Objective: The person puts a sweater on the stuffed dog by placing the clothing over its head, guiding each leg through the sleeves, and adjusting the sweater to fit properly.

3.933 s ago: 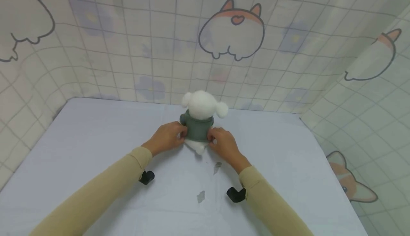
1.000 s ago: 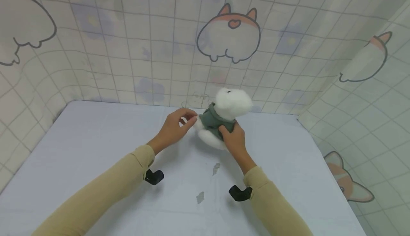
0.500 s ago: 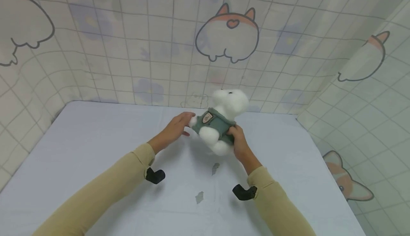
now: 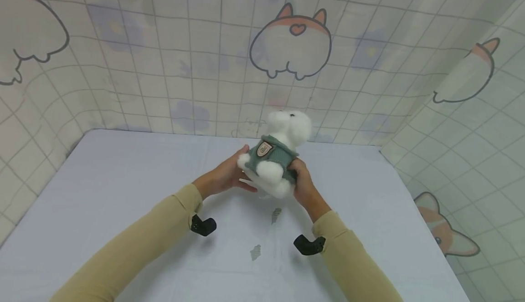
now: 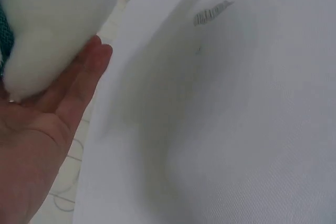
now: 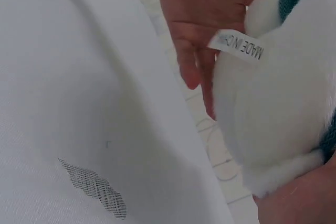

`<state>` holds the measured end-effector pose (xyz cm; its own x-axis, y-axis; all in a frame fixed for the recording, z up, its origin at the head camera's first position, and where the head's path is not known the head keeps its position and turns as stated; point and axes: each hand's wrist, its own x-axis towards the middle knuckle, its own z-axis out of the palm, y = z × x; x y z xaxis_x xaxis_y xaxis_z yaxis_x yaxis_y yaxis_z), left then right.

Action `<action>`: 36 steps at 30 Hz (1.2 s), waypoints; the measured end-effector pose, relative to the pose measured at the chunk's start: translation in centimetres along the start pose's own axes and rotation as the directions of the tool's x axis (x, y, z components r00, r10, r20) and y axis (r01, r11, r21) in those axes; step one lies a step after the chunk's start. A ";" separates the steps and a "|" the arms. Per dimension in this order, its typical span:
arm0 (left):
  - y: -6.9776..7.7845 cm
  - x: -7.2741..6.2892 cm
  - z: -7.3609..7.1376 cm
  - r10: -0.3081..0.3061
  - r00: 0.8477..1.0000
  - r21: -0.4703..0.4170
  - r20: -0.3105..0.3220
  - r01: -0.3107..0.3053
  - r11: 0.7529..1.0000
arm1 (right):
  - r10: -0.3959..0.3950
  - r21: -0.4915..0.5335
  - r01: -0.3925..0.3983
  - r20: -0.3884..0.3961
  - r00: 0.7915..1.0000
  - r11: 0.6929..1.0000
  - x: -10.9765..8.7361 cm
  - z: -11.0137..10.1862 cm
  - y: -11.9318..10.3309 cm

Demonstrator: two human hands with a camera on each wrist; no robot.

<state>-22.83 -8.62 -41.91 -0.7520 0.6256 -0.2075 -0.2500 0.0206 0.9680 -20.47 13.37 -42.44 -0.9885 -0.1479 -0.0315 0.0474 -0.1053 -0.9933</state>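
Note:
A white plush dog in a green knitted sweater with a shield-shaped badge is held off the table, tilted, its front toward the camera. My right hand grips its side, thumb over the sweater and the other fingers hidden behind. My left hand supports the opposite side, palm against the white fur. In the left wrist view the fingers of that hand extend nearly straight under the plush dog. A white fabric tag printed "MADE IN CH…" sticks out of the fur in the right wrist view.
The white-covered table shows two grey worn patches, one near the toy and another closer to me. A grid-patterned curtain with corgi drawings rises behind the table. Black wrist devices hang beneath both sleeves.
The plush dog has been lifted from the table and turned from its back to its front. Over the last half second my left hand has slid under its side, and the toy has shifted slightly left.

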 end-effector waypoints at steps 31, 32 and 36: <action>-0.8 0.3 -2.3 0.303 0.911 0.525 -0.280 -0.119 0.842 | 0.002 -0.589 0.075 0.129 0.992 0.804 2.3 0.1 -1.2; -0.9 0.5 -2.4 0.314 0.903 0.560 -0.294 -0.104 0.822 | 0.007 -0.585 0.059 0.110 0.994 0.809 2.6 0.3 -1.0; -1.0 1.1 -2.6 0.349 0.877 0.642 -0.331 -0.061 0.764 | 0.018 -0.557 0.016 0.054 0.998 0.831 3.4 0.8 -0.1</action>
<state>-24.97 -9.98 -43.45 -0.9486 0.2971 0.1092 0.2468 0.4783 0.8428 -23.72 12.06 -42.31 -0.9783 -0.2029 -0.0429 -0.0560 0.4576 -0.8874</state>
